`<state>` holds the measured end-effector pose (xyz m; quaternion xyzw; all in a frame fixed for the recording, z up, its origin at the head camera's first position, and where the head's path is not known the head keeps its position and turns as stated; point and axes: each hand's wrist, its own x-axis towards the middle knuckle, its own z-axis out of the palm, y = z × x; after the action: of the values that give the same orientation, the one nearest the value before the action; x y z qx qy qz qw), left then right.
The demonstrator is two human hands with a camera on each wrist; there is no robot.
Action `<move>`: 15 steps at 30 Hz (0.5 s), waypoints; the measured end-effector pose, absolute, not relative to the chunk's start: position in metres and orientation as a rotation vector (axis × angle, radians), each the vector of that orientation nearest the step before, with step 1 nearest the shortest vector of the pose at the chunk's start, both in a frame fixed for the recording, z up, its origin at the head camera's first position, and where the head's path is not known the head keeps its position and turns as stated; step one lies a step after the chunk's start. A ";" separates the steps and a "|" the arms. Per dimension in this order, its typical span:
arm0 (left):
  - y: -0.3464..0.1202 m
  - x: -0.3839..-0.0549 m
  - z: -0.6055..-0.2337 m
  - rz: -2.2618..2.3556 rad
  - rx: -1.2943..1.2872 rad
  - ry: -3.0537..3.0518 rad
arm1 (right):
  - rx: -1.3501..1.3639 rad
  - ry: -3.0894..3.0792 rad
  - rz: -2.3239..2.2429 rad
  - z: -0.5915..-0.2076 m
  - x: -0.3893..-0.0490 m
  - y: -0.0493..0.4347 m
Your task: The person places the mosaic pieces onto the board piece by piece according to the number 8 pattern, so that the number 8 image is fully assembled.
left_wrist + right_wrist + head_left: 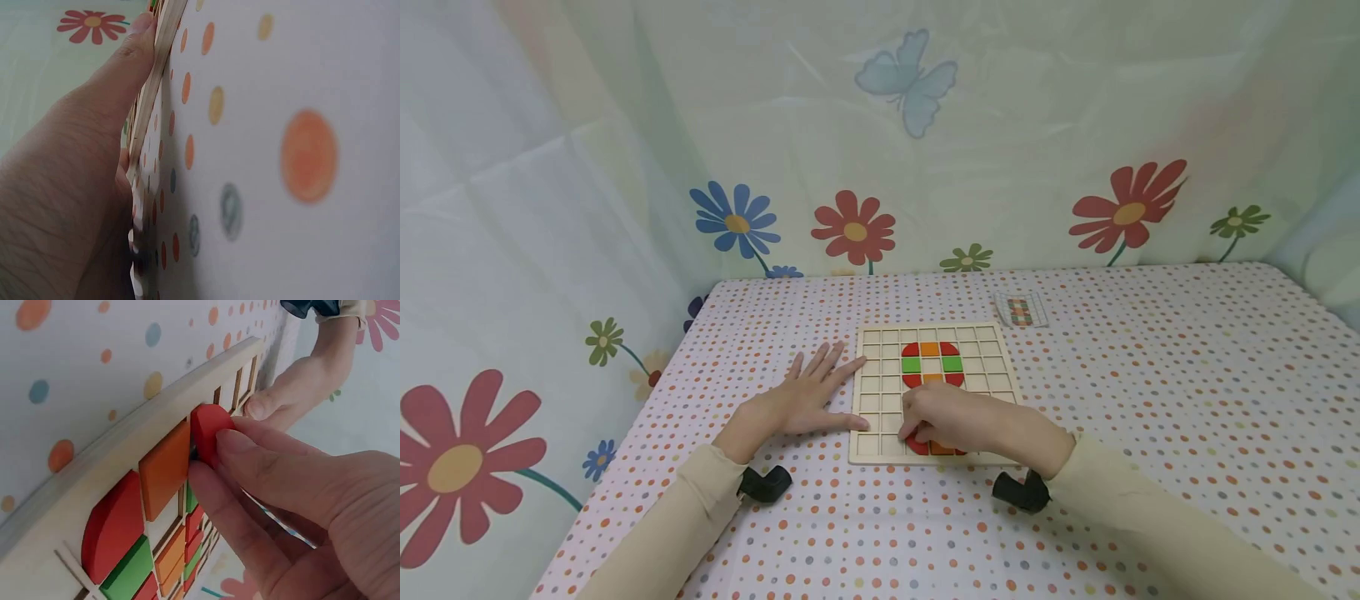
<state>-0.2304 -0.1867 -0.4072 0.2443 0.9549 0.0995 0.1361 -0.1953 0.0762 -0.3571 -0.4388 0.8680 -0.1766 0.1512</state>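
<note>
A wooden grid board lies on the table, with red, orange and green tiles set in its middle columns. My right hand pinches a red tile with a rounded corner between thumb and fingers. That tile is tilted at a cell by the board's near edge, beside an orange tile. Past the orange one sits another red rounded tile, with a green tile against it. My left hand lies with spread fingers at the board's left side, its thumb touching the edge.
Beyond the board's far right corner lies a small card printed with a coloured tile pattern. A dotted cloth covers the table. Behind it hangs a curtain with flowers and a butterfly. Black wrist devices sit below both hands.
</note>
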 end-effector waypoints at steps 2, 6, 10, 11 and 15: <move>-0.187 -0.231 -0.407 0.286 0.705 2.766 | -1.283 2.509 -0.504 -0.358 -0.194 0.076; -0.187 -0.232 -0.407 0.279 0.699 2.766 | -1.343 2.532 -0.525 -0.360 -0.192 0.079; -0.187 -0.232 -0.407 0.273 0.703 2.767 | -1.373 2.544 -0.578 -0.363 -0.190 0.084; -0.187 -0.232 -0.407 0.270 0.704 2.768 | -1.368 2.548 -0.594 -0.364 -0.189 0.085; -0.186 -0.231 -0.407 0.282 0.703 2.767 | -1.413 2.589 -0.605 -0.369 -0.183 0.088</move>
<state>-0.2308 -0.1865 -0.4073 0.2429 0.9555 0.0975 0.1359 -0.1827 0.0877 -0.3688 -0.4684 0.8581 -0.2004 0.0650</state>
